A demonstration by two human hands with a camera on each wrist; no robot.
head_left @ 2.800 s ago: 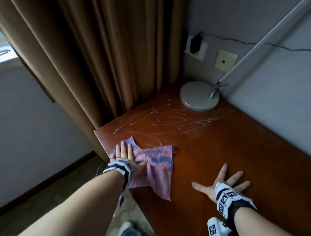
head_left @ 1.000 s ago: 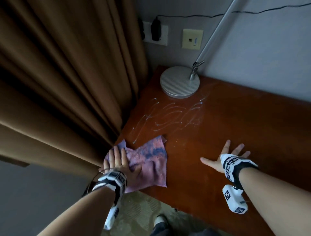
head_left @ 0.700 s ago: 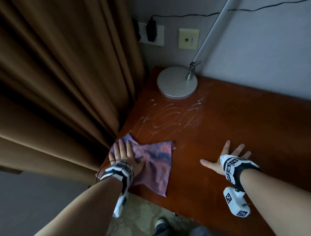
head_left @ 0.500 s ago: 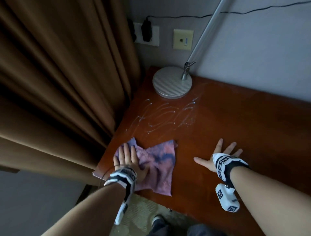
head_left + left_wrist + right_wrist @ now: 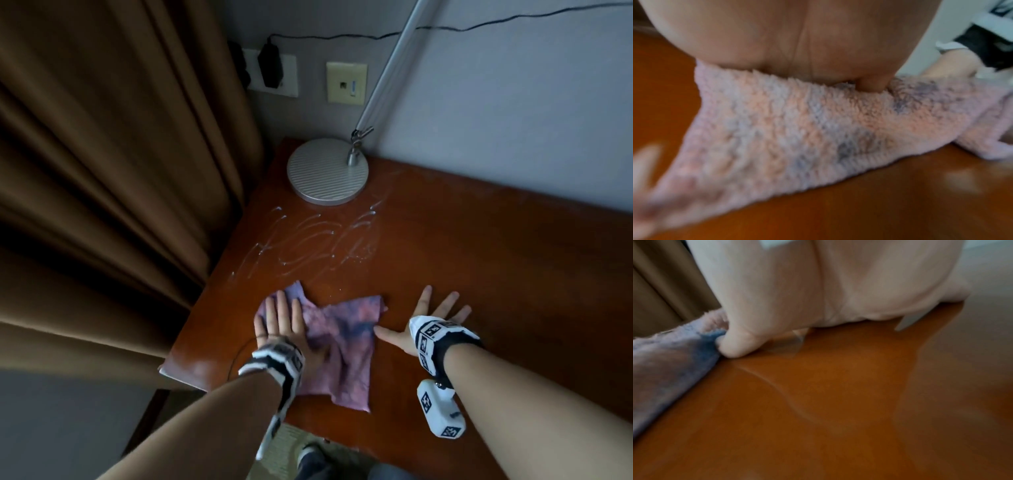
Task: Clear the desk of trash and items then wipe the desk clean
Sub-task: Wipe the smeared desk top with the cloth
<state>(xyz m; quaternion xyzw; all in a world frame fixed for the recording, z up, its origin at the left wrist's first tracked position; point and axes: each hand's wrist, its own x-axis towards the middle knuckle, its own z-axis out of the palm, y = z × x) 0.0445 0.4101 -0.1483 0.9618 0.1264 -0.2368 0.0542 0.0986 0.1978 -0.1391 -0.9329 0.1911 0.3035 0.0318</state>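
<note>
The brown curtain (image 5: 113, 178) fills the left half of the head view, hanging in heavy folds down to the left edge of the surface (image 5: 479, 274), a reddish-brown wooden top that runs from the centre to the right edge of the frame. Behind it, across the upper right, is a pale wall (image 5: 513, 102) carrying a white socket plate with a black plug (image 5: 270, 68) and a beige switch plate (image 5: 346, 82) in the upper middle. A thin black cord (image 5: 445, 29) runs along the top of the frame. The lamp base (image 5: 327, 171), a round ribbed metal disc, sits at the far corner of the surface, its silver arm (image 5: 390, 65) slanting up to the top edge. Just below the base, whitish smear marks (image 5: 315, 240) streak the wood.

Lower centre lies the cloth (image 5: 342, 342), a fluffy pink and blue rag, rumpled, one corner hanging over the near edge. The left hand (image 5: 284, 329) lies flat on the cloth's left part, fingers straight and pressing down. The right hand (image 5: 428, 322) is spread flat on the bare wood just right of the cloth, fingers splayed, its thumb tip touching the cloth's right edge. Both wrists wear white bands with black markers.
</note>
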